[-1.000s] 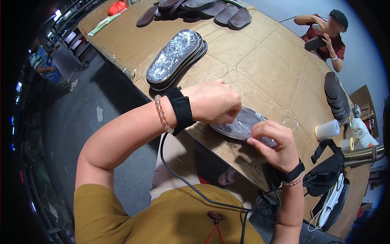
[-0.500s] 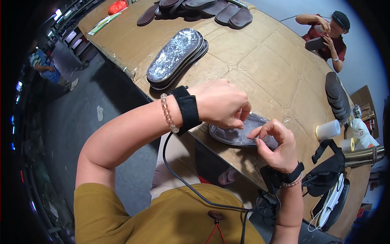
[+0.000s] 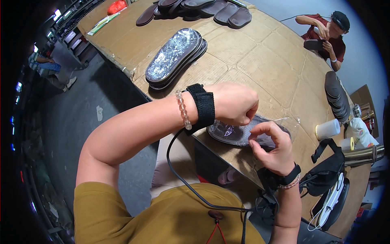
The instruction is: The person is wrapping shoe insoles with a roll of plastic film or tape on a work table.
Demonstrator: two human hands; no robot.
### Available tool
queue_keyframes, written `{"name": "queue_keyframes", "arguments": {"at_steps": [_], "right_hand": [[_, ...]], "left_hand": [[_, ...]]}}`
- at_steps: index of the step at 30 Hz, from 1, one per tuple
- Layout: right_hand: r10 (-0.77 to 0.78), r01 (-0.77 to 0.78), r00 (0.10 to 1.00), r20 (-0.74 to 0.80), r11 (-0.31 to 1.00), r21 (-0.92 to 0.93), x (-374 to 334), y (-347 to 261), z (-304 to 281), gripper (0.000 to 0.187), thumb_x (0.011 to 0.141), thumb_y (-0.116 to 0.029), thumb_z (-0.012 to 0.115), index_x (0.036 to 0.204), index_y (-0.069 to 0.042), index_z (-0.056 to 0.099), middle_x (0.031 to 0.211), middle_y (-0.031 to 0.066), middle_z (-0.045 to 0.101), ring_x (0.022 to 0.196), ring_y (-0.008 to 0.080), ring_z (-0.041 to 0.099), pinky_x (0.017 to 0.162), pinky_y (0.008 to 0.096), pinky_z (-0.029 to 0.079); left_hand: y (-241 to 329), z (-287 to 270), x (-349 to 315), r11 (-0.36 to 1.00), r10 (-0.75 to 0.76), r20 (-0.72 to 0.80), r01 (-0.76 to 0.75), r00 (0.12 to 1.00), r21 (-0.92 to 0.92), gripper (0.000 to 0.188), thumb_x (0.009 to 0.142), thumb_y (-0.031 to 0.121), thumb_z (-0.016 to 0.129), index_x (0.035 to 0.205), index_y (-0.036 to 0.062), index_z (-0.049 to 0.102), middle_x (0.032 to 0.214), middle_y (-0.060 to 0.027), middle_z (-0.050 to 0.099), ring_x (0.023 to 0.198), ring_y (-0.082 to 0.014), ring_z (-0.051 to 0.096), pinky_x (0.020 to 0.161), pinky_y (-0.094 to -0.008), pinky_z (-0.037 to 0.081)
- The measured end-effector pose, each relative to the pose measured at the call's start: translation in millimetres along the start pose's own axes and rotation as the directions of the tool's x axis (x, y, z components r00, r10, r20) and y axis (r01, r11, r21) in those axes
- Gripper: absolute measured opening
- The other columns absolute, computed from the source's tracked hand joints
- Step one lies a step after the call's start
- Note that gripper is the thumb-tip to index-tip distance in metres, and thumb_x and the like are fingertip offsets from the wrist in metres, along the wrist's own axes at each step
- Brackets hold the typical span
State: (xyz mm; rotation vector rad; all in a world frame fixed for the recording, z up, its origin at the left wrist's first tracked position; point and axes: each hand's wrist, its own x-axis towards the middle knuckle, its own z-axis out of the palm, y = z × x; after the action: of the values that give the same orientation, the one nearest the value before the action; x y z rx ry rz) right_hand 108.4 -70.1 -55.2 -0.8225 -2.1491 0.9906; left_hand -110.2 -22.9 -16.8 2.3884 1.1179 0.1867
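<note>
A dark sole with a ribbed surface lies at the table's near edge, with clear plastic film over it and spreading past its right end. Above the sole's far side is my left hand, its fingers curled closed; whatever the fingertips pinch is hidden. My right hand hovers over the right part of the sole, thumb and forefinger curved with a gap between them and nothing visible in it. Farther left on the table rests a stack of dark soles, its top one covered in shiny film.
More dark soles lie along the far edge. Overlapping soles, a white roll, a metal cylinder and a black pouch are at the right. A co-worker handles a sole across the table. A cable hangs before me.
My left hand has moved right and slightly down. My right thumb and forefinger have spread apart. The co-worker's hands have shifted, and a person at the far left has bent lower.
</note>
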Motion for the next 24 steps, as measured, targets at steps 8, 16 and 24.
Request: {"name": "queue_keyframes", "arguments": {"at_steps": [8, 16, 24], "right_hand": [[-0.09, 0.072, 0.975, -0.203, 0.993, -0.094, 10, -1, 13, 0.018, 0.081, 0.006, 0.072, 0.096, -0.001, 0.066, 0.086, 0.0108, 0.07, 0.078, 0.0196, 0.071, 0.071, 0.0281, 0.054], [-0.21, 0.142, 0.955, -0.209, 0.944, -0.297, 27, 0, 15, 0.021, 0.081, 0.005, 0.073, 0.096, -0.003, 0.062, 0.083, 0.0103, 0.064, 0.071, 0.0205, 0.068, 0.061, 0.0307, 0.053], [-0.026, -0.052, 0.955, -0.296, 0.967, -0.251, 38, -2, 18, 0.031, 0.081, -0.002, 0.077, 0.105, -0.003, 0.058, 0.091, 0.0126, 0.068, 0.078, 0.0242, 0.071, 0.067, 0.0329, 0.055]], "left_hand": [[-4, 1, -2, 0.981, -0.003, 0.019, 0.006, 1.0, -0.196, 0.018, 0.084, 0.015, 0.067, 0.094, 0.0018, 0.072, 0.081, -0.0158, 0.073, 0.075, -0.0299, 0.071, 0.069, -0.0385, 0.055], [-9, -3, 2, 0.947, -0.056, 0.084, 0.08, 0.995, -0.312, 0.019, 0.084, 0.011, 0.061, 0.095, -0.002, 0.068, 0.081, -0.0205, 0.07, 0.076, -0.0311, 0.069, 0.071, -0.0377, 0.054], [-19, 4, -3, 0.968, 0.043, -0.029, -0.049, 0.999, -0.246, 0.037, 0.087, 0.006, 0.07, 0.121, 0.0012, 0.056, 0.089, -0.0152, 0.072, 0.082, -0.0285, 0.071, 0.072, -0.0381, 0.055]]}}
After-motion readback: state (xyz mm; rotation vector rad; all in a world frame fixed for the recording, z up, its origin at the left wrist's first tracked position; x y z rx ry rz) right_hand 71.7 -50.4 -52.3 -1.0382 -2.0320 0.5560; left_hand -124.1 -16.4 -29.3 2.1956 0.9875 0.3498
